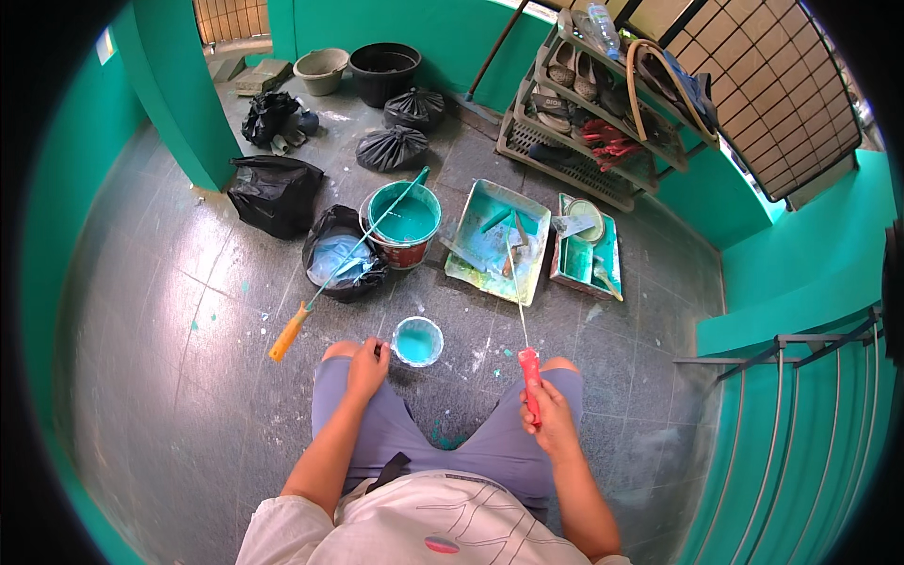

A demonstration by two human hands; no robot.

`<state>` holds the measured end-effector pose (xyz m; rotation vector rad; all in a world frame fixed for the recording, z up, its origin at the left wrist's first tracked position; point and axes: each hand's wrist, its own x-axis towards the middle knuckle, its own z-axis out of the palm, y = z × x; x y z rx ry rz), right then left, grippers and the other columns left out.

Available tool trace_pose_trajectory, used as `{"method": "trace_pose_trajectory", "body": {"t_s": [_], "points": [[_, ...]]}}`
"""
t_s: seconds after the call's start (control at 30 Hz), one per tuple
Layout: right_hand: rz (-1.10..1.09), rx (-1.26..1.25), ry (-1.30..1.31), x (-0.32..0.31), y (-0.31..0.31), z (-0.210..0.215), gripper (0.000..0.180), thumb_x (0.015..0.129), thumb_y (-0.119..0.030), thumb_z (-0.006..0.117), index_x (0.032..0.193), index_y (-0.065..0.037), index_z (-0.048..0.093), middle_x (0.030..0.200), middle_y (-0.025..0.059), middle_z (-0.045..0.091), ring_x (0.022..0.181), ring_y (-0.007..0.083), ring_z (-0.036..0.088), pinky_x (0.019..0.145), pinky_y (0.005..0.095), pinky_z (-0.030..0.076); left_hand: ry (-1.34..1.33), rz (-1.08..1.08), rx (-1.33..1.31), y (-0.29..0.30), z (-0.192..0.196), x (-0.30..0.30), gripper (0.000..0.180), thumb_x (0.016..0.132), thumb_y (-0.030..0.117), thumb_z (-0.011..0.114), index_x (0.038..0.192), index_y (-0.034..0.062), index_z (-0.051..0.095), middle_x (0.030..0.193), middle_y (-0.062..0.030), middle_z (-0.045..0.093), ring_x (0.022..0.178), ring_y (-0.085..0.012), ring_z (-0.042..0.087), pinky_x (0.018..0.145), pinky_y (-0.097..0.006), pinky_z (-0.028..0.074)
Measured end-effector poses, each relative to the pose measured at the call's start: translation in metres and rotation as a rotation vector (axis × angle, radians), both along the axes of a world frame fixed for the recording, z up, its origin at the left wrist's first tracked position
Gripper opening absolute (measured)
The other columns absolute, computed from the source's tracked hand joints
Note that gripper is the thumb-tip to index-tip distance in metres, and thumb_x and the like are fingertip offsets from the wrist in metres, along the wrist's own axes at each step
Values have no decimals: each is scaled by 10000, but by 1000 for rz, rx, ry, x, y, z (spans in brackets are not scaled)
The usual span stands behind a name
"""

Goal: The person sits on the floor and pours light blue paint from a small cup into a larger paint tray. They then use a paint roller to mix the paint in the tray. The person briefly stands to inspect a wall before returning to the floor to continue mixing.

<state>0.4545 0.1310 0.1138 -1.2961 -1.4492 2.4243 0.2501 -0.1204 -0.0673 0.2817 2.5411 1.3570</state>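
In my right hand (pixel 549 414) is the red handle of a paint roller (pixel 532 386). Its thin rod reaches forward into a paint-stained tray (pixel 460 266), where the teal roller head rests. A scraper with a wooden handle (pixel 508 264) also lies in that tray. My left hand (pixel 367 369) rests on my left knee with its fingers loosely bent and nothing visible in them. Just right of it stands a small white tub of teal paint (pixel 417 341). A second roller with an orange handle (pixel 289 331) leans across a bucket of teal paint (pixel 405 212).
Right of the tray sits a smaller paint tray (pixel 574 259) with a tin lid and a brush. Black bags (pixel 278 193) and an open bag (pixel 345 259) lie to the left. A shoe rack (pixel 565 155) stands at the back right; a metal rack (pixel 786 377) is on the right.
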Motion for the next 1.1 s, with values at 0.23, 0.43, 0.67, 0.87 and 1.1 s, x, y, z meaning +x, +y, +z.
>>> {"method": "trace_pose_trajectory", "body": {"t_s": [0.23, 0.43, 0.67, 0.87, 1.1], "points": [[114, 191, -44, -11, -20, -30, 460, 1010, -235, 515, 1423, -96, 369, 802, 39, 518, 490, 78, 482, 356, 230, 368, -76, 18, 24, 2, 9, -1, 224, 940, 238, 589, 956, 15, 596, 791, -185, 660, 716, -345, 637, 663, -415, 490], [139, 250, -109, -14, -21, -32, 469, 1018, -228, 487, 1457, -142, 342, 776, 16, 495, 467, 63, 463, 347, 212, 347, -87, 41, 31, 3, 8, -1, 226, 938, 242, 594, 956, 17, 602, 780, -179, 657, 685, -324, 630, 648, -410, 487], [244, 299, -160, -13, -17, -40, 483, 1021, -211, 463, 1478, -153, 317, 768, 25, 482, 417, 81, 436, 332, 227, 336, -113, 41, 33, 4, 6, -1, 225, 935, 242, 595, 957, 19, 604, 786, -185, 663, 703, -340, 640, 655, -416, 493], [217, 259, -209, -18, -18, -36, 460, 1021, -221, 463, 1462, -161, 346, 769, 30, 485, 422, 83, 437, 332, 238, 335, -100, 36, 17, 4, 5, -2, 228, 935, 250, 594, 959, 24, 606, 793, -194, 666, 731, -366, 646, 669, -432, 497], [127, 376, -206, -19, -17, -34, 435, 1018, -249, 489, 1424, -130, 387, 697, 10, 487, 421, 75, 433, 327, 229, 326, -99, 41, 18, 5, 10, -1, 227, 938, 257, 593, 955, 31, 603, 802, -174, 672, 737, -341, 650, 674, -421, 494]]}}
